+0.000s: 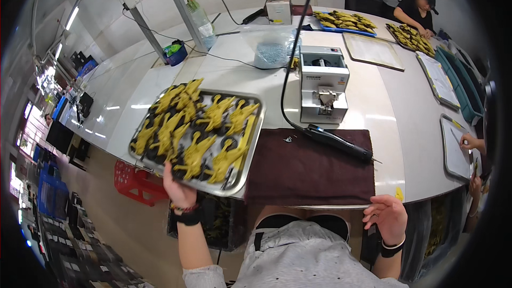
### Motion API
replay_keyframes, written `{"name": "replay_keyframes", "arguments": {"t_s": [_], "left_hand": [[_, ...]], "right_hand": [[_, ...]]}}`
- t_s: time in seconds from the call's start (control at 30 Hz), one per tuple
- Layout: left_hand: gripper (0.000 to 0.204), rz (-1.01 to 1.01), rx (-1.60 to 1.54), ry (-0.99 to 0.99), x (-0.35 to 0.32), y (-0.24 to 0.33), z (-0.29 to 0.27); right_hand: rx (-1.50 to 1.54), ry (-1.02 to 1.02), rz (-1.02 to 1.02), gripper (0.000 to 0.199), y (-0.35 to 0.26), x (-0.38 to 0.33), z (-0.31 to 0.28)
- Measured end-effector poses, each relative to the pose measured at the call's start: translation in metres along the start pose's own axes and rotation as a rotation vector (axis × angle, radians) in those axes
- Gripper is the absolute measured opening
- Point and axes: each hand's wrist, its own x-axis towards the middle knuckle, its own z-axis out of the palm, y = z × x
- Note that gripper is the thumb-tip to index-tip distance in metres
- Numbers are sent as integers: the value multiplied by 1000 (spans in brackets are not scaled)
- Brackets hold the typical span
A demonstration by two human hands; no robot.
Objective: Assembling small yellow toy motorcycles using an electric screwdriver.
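Note:
My left hand (pixel 180 189) grips the near edge of a metal tray (pixel 258 123), its thumb over the rim. The tray sits at the table's left front edge and appears slightly raised. Several yellow-and-black parts (pixel 197 152) lie in rows in it, heaped at the far left corner. My right hand (pixel 388 217) is empty, its fingers apart and loosely curled, just off the table's front edge. Between my hands a dark maroon cloth (pixel 309 176) lies flat. On it rest a black corded electric screwdriver (pixel 341 144) and a few small screws (pixel 288 139).
Behind the cloth stands a grey screw feeder (pixel 324 83). Beyond it are a plastic bag of small pieces (pixel 270 53) and trays of yellow parts (pixel 346 21). A co-worker (pixel 418 13) sits far right; another person's hands (pixel 470 141) work at right. A red stool (pixel 137 184) stands below left.

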Motion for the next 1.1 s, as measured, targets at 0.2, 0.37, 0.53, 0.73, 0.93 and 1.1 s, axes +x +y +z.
{"name": "replay_keyframes", "arguments": {"t_s": [0.2,0.37,0.53,0.73,0.93,1.1], "left_hand": [[30,-182,-141,-6,65,-52,26],[32,-302,-165,-66,94,-77,32],[30,-378,-219,-114,110,-93,29],[37,-418,-98,-82,118,-102,18],[56,-942,560,-156,120,-52,0],[27,-381,1361,-389,98,-35,71]], "right_hand": [[48,181,-82,46,-2,8,3],[-50,278,-130,39,-2,7,-10],[-96,280,-166,36,-6,7,-19],[-99,247,-192,35,-12,10,-24],[-137,268,-137,35,-17,3,-50],[-214,195,-94,34,-29,-10,-60]]}}
